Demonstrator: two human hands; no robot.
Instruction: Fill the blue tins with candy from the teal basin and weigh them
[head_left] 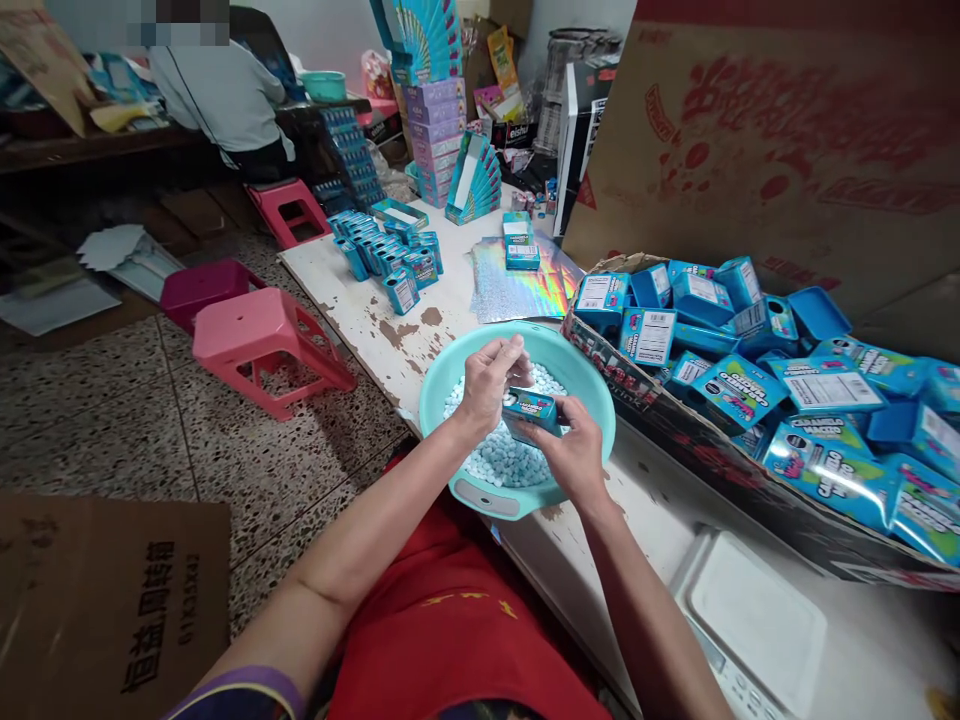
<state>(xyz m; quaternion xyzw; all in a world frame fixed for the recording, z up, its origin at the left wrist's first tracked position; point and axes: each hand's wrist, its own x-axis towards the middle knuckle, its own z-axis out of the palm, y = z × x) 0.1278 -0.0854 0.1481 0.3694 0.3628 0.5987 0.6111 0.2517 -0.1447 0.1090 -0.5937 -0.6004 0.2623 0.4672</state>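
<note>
My right hand (574, 445) grips a small blue candy box (531, 406) from its right side, its printed face turned up. The box is held over a turquoise basin (439, 400) full of small pale blue and white candies (502, 460). Close above the box's left end is my left hand (491, 380), fingers curled together; whatever they may hold is hidden. A round opening appears at that end of the box, partly covered by the left hand.
Right of the basin, a carton (615, 370) is heaped with blue boxes. A white scale (757, 620) lies at the near right. Several boxes (382, 250) stand in rows at the table's far left, beyond a shiny sheet (525, 285). Pink stools (255, 330) are left; a person (214, 95) sits behind.
</note>
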